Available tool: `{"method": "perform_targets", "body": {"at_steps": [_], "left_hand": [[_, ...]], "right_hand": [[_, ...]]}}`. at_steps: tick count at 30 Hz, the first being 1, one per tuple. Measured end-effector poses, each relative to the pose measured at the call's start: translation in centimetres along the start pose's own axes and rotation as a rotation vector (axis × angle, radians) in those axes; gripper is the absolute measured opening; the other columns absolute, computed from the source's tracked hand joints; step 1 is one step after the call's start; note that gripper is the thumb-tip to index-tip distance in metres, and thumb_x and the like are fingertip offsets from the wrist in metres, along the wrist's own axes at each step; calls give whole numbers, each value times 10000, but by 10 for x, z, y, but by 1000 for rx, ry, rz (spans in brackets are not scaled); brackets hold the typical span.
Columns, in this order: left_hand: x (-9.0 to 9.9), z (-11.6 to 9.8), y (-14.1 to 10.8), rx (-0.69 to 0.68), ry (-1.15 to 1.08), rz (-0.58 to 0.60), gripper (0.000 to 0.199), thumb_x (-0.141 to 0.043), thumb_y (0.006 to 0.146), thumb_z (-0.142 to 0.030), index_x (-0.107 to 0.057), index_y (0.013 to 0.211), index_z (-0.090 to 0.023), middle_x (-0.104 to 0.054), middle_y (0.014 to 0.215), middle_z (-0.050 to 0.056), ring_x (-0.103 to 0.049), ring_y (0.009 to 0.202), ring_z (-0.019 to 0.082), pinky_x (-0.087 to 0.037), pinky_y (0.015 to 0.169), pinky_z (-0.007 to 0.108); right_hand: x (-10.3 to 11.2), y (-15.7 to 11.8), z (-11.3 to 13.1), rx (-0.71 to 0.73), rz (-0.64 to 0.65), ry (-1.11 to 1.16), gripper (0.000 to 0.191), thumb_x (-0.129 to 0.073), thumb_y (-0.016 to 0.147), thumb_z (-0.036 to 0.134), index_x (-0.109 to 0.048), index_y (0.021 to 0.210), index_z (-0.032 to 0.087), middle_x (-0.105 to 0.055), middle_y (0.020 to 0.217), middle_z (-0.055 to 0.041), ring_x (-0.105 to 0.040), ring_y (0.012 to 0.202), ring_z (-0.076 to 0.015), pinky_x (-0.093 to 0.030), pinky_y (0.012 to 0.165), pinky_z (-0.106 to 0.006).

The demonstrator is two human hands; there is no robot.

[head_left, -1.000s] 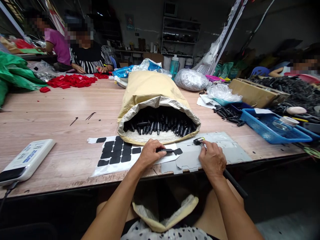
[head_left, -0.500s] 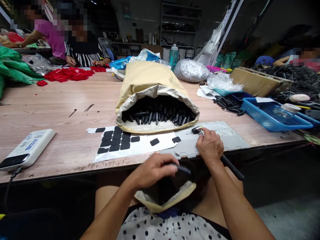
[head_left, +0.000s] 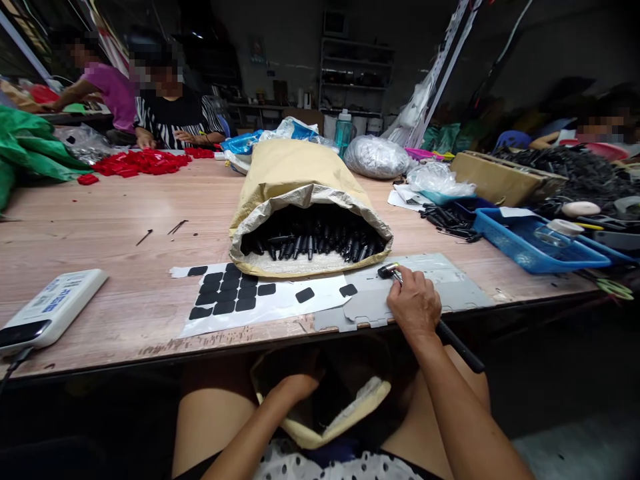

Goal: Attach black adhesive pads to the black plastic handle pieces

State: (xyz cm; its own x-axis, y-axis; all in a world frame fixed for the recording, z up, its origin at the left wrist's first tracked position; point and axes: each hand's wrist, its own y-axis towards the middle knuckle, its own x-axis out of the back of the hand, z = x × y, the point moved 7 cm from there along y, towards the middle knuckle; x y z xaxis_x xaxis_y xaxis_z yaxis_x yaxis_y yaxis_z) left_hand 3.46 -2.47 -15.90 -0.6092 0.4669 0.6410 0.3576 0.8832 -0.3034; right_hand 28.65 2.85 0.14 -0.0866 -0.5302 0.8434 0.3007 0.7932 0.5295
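Reaching down into the pale-tan lap sack (head_left: 320, 437), had the left hand (head_left: 306, 382) sunk below its rim, between the thighs (head_left: 213, 407) and nearer the body than the table (head_left: 100, 233). Could not see palm or fingers there, lost in deep shadow; could not tell spread from pinching, nor name anything held.

Held the right hand (head_left: 414, 301) wrapped around the black-handled hammer (head_left: 461, 349), fingers curled, over the grey board (head_left: 463, 287) at the table's near edge. Pointed the hammer's dark head past the knuckles, away from the body, with the grip slanting back beneath the wrist. Could not see the middle of the hammer, covered by the hand, nor judge whether touching the board or just above it.

Had the white backing sheet (head_left: 277, 308) with its black stickers (head_left: 229, 294) to the left of the right hand and beyond the left hand, with the far edge partly hidden by the large tan sack (head_left: 305, 163). Saw two of those stickers spaced out toward the board. Faced black pen-like tubes (head_left: 311, 247) in that sack's open mouth, beyond both hands, with the rear ones swallowed by darkness.

Glimpsed the white boxy device (head_left: 55, 307) cut off at the left edge, two co-workers (head_left: 173, 120) at upper left, and, in dim blur at far right, part of another person (head_left: 545, 141).
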Motion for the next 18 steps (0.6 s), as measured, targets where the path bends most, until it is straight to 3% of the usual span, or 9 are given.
{"method": "perform_targets", "body": {"at_steps": [3, 6, 7, 9, 11, 13, 15, 18], "left_hand": [[19, -38, -26, -47, 23, 161, 386, -631, 813, -433, -718, 1158, -283, -756, 970, 63, -698, 956, 295, -509, 817, 379], [53, -99, -43, -250, -172, 406, 379, -573, 884, -532, -737, 1080, -252, -751, 882, 30, -682, 749, 203, -501, 657, 289], [74, -113, -37, -270, -216, 366, 400, -544, 907, -542, -732, 1070, -229, -741, 842, 30, -670, 723, 190, -485, 621, 274], [129, -128, -7, -269, -123, 4, 372, -566, 900, -524, -733, 984, -202, -724, 822, 32, -649, 730, 186, -467, 639, 278], [179, -127, 26, -169, 61, -397, 372, -578, 894, -528, -717, 960, -190, -717, 849, 53, -651, 776, 213, -470, 688, 308], [206, -123, 59, -60, 221, -618, 392, -590, 884, -552, -695, 960, -182, -715, 931, 94, -662, 872, 258, -481, 741, 340], [216, -118, 86, 36, 329, -687, 411, -628, 855, -567, -678, 967, -174, -701, 1042, 140, -663, 960, 306, -492, 777, 372], [216, -113, 109, 104, 403, -672, 395, -687, 817, -537, -673, 987, -181, -679, 1130, 158, -664, 1012, 335, -505, 798, 396]], "right_hand": [[0, 0, 0, -2, -9, -4, 348, -504, 933, 238, -610, 1265, 235, -611, 991, -79, -516, 903, -227, -284, 711, -341], [-1, 0, -1, -5, -12, -6, 350, -506, 934, 242, -610, 1268, 231, -614, 991, -81, -516, 902, -226, -281, 707, -340], [-1, 0, -1, -7, -12, -6, 351, -507, 934, 245, -610, 1269, 230, -614, 990, -81, -515, 901, -225, -279, 706, -339], [-1, 0, -1, -8, -11, -5, 352, -510, 934, 247, -608, 1272, 229, -613, 990, -82, -514, 899, -224, -278, 706, -337], [-2, 0, -1, -3, -11, -6, 353, -511, 933, 245, -608, 1272, 227, -611, 989, -82, -514, 899, -224, -279, 706, -337], [-2, 0, 0, 4, -12, -9, 354, -512, 933, 244, -607, 1274, 227, -609, 988, -82, -516, 904, -226, -282, 708, -339], [-2, 0, 0, 5, -15, -8, 352, -514, 933, 249, -607, 1272, 230, -609, 986, -80, -520, 910, -227, -286, 711, -339], [-2, 0, 0, 0, -15, 5, 348, -511, 934, 245, -607, 1268, 238, -610, 984, -75, -523, 902, -225, -291, 715, -338]]}}
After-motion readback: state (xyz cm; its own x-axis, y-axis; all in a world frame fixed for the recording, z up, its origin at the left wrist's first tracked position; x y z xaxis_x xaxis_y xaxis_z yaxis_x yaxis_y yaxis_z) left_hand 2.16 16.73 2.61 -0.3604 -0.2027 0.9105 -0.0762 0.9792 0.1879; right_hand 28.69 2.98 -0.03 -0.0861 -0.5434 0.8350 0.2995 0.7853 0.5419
